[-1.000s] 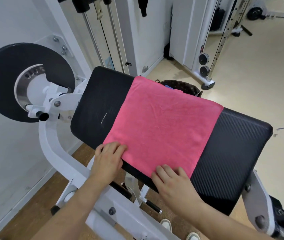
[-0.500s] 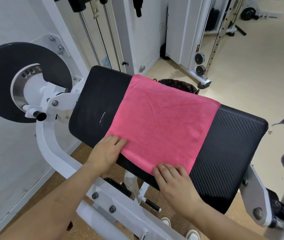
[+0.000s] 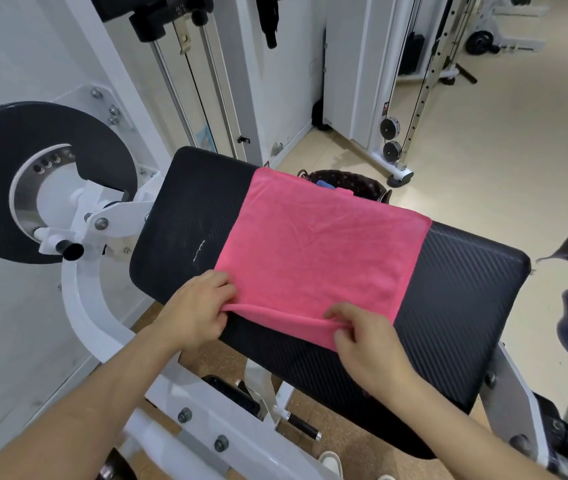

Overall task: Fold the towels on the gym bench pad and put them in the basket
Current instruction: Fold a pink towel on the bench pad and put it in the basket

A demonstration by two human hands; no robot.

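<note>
the pink towel [image 3: 317,251] lies flat across the padded surface [image 3: 466,299], the basket [image 3: 355,181] behind it. left grip [image 3: 196,313] and right grip [image 3: 362,344] each pinch its near edge. uneven lifting could skew the fold or drag it off.

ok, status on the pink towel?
Both pinching: left hand and right hand on near edge of pink towel. Towel spread on bench pad, unfolded. Nothing blocking; basket beyond pad.
</note>
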